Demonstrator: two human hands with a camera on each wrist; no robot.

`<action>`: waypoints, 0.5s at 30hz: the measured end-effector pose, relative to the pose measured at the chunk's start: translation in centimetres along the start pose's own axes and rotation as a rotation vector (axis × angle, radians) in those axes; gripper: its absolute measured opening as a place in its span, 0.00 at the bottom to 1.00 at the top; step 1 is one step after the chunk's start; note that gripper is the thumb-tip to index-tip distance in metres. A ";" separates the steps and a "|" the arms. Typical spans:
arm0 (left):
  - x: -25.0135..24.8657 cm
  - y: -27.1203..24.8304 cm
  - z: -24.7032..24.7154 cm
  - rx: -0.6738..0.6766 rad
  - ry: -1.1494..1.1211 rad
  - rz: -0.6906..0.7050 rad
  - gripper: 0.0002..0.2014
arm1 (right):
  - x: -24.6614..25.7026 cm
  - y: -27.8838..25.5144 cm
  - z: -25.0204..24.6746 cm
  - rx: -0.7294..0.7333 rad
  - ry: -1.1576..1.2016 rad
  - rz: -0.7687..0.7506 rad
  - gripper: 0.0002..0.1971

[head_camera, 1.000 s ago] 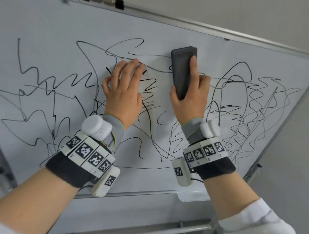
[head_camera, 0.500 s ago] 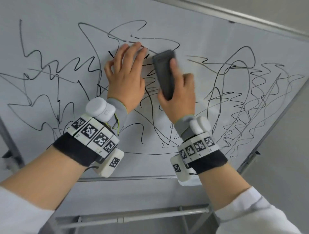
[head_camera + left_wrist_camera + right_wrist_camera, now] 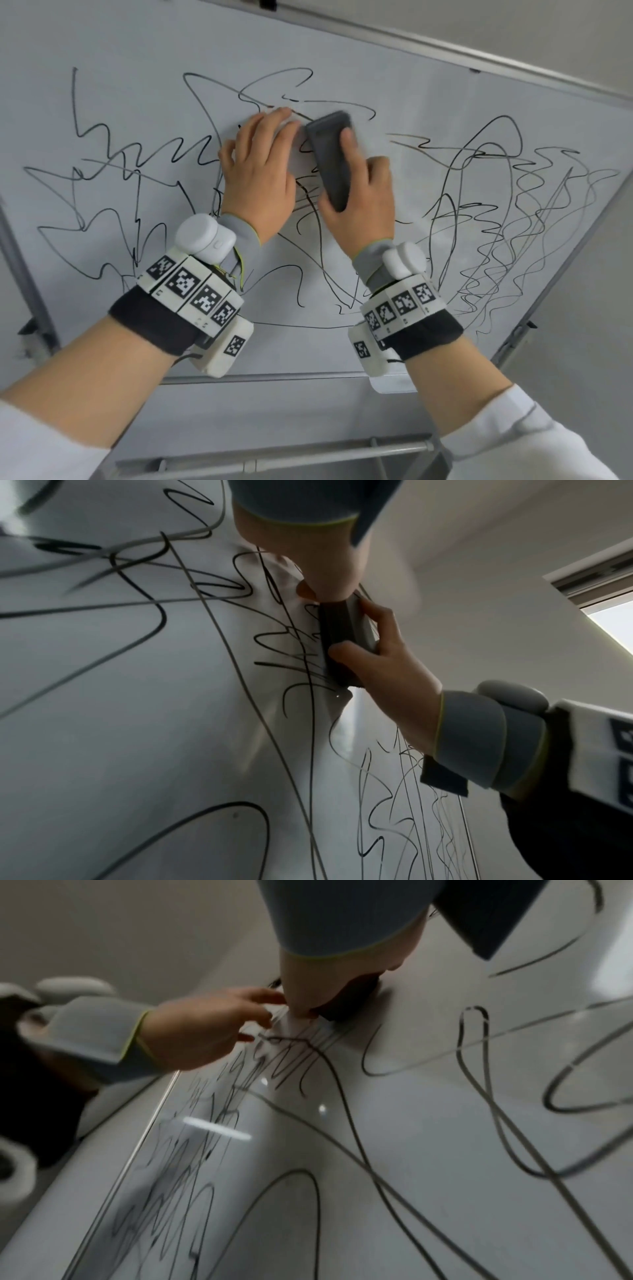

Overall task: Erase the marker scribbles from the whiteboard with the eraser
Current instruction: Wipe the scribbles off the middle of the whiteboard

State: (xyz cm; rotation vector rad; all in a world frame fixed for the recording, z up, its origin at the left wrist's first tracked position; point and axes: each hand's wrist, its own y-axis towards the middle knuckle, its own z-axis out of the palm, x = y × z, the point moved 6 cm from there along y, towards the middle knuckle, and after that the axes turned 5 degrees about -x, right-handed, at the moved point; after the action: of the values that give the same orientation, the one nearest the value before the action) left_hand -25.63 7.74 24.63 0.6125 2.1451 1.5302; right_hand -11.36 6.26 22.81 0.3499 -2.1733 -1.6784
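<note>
Head view first, hands then outward. Right hand [image 3: 359, 192] wrapped round the dark grey rectangular plastic eraser [image 3: 330, 159], index finger laid along its back, thumb clamped on the side (plain to see from the left wrist view [image 3: 346, 642]), felt face pressed flat against the big white metal-framed whiteboard [image 3: 137, 51]. Left hand [image 3: 260, 171] spread flat on that board just left of the eraser, fingers straight, gripping nothing, only bracing.

What changed: a second ago the eraser stood upright and clearly right of the left hand; now slid leftward and tilted, nearly touching those fingertips. Left behind, a pale wiped band right of the eraser, where the thin black looping marker scribbles [image 3: 137, 154] now break off. Edges of the eraser blurred, so probably mid-stroke.

Meaning for the task: barely started, by the look of it. One small patch gone, tangles left everywhere else around the eraser: far left, below towards the wrists, and the dense wavy mess far right [image 3: 534, 212].

Writing or brands: none readable. Nothing legible on the eraser, scribbles spell nothing, only black-and-white square code tags on the wrist bands [image 3: 191, 287].
</note>
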 end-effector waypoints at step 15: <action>1.3 -0.5 -0.6 0.016 0.006 -0.025 0.30 | 1.3 0.5 0.7 0.054 -0.022 -0.080 0.40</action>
State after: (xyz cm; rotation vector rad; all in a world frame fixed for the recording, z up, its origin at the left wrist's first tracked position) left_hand -27.07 7.93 24.23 0.5849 2.1631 1.5057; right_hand -12.84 6.48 23.27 0.4410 -2.2520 -1.6752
